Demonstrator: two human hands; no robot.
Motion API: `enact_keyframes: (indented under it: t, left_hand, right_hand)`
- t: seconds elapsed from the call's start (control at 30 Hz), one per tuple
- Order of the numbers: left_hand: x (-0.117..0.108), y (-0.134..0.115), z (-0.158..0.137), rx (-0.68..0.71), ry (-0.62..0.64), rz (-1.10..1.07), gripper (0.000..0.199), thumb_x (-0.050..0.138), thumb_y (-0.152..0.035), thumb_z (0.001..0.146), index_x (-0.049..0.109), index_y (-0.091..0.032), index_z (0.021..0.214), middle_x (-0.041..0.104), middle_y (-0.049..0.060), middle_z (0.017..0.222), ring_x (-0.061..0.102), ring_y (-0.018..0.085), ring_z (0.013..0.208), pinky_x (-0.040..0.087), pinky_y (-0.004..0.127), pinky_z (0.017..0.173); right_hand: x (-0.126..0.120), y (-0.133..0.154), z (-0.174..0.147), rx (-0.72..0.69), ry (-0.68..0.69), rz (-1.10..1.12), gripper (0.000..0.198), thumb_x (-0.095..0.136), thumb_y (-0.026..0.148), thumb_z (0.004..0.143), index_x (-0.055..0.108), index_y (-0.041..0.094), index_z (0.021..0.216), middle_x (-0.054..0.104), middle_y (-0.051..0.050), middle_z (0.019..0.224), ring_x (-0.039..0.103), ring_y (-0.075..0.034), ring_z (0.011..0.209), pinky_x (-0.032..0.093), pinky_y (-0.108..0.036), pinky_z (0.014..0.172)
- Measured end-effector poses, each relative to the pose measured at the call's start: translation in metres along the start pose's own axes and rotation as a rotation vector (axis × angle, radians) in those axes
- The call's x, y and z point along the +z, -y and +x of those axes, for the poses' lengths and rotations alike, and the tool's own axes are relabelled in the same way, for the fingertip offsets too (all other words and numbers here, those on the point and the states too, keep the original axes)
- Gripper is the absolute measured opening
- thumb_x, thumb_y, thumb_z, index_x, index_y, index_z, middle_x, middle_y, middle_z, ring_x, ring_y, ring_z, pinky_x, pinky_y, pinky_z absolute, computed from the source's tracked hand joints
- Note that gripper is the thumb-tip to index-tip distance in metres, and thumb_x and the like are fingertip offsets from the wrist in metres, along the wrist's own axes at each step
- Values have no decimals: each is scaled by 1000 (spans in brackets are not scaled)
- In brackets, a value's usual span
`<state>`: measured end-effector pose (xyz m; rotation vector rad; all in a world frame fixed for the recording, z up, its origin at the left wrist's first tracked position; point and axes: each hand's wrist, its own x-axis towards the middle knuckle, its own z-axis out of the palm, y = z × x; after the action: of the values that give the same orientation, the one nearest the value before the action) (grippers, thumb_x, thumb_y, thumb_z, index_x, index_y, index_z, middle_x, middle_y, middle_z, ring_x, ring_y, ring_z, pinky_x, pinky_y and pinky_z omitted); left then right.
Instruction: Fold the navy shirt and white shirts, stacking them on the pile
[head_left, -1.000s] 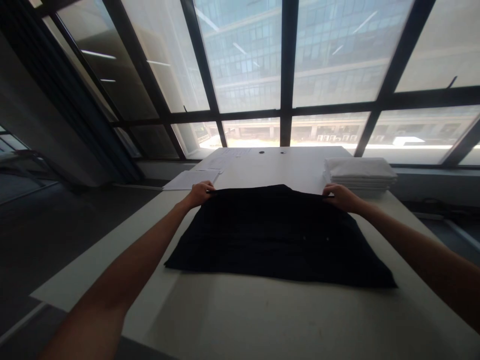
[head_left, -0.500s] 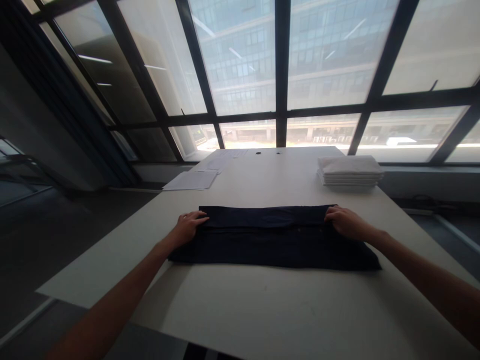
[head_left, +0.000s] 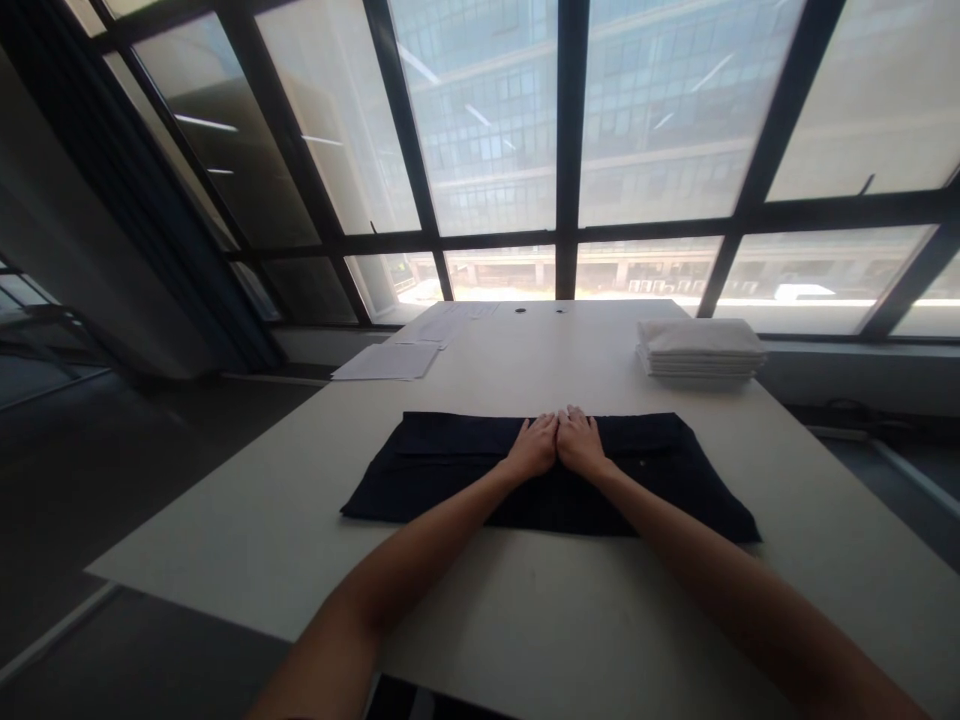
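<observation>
A dark navy piece of folded cloth, perhaps a garment, lies flat across the table. Its far part is turned over in a long strip. My left hand rests on the middle of that strip, fingers stretched toward the window. Right beside it, my right hand lies flat on the cloth too, fingers out over the far edge. The two hands touch or nearly touch at the thumbs. Neither hand grips the cloth. My forearms hide part of its near edge.
The white table reaches to the windows. On its far right stands a stack of folded white cloths. Sheets of paper lie along the left edge. A dark curtain hangs at the left.
Both hands have moved inward from the two ends of the folded strip to its middle, and their fingers have let go and flattened. The cloth has stayed in place.
</observation>
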<state>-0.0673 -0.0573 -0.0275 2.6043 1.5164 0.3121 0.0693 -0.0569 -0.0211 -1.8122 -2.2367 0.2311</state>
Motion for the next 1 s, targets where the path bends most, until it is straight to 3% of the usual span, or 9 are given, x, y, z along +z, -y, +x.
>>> enact_keyframes:
  t: [0.13, 0.33, 0.4, 0.6, 0.73, 0.87, 1.0]
  left_hand:
    - [13, 7, 4, -17, 35, 19, 58, 27, -31, 104, 28, -21, 161, 29, 12, 165, 24, 30, 153, 20, 55, 123]
    - [1, 35, -6, -73, 98, 33, 64, 27, -54, 104, 28, -26, 161, 20, 7, 168, 16, 31, 155, 15, 57, 123]
    - [-10, 62, -16, -122, 114, 51, 67, 26, -59, 103, 26, -27, 161, 18, 7, 169, 14, 32, 156, 13, 57, 123]
    - [-55, 177, -61, -418, 158, 158, 64, 22, -55, 104, 21, -31, 162, 14, 6, 170, 9, 32, 156, 11, 60, 121]
    - [-77, 218, -79, -501, 154, 182, 62, 20, -51, 103, 24, -29, 162, 16, 9, 169, 14, 34, 155, 17, 62, 119]
    - [-87, 212, -77, -529, 124, 203, 61, 26, -48, 103, 32, -25, 159, 25, 16, 166, 19, 38, 153, 18, 69, 115]
    - [-72, 159, -48, -404, 39, 219, 59, 31, -38, 103, 38, -15, 156, 20, 17, 167, 10, 35, 156, 7, 63, 121]
  right_hand:
    - [10, -9, -1, 4, 9, -32, 58, 30, 35, 103, 39, 11, 155, 28, -17, 165, 20, -31, 153, 13, -48, 122]
    - [7, -21, -1, 47, 63, -18, 66, 32, 50, 103, 32, 17, 160, 18, -16, 168, 13, -31, 155, 8, -53, 122]
    - [8, -22, -2, 60, 64, -20, 68, 32, 53, 102, 31, 18, 160, 17, -16, 168, 11, -31, 155, 6, -55, 122]
    - [12, -23, -2, 53, 36, -19, 68, 32, 54, 102, 31, 20, 160, 19, -14, 168, 11, -31, 155, 6, -55, 122]
    - [8, -24, -5, 41, 32, -4, 66, 32, 53, 102, 33, 18, 159, 22, -16, 167, 13, -31, 155, 7, -55, 122]
    - [3, -24, -9, -2, 42, -5, 64, 30, 48, 104, 33, 17, 159, 22, -17, 167, 15, -30, 155, 9, -54, 122]
    - [3, -21, -7, 7, 51, -21, 65, 32, 47, 103, 31, 16, 160, 19, -17, 168, 13, -31, 155, 7, -55, 122]
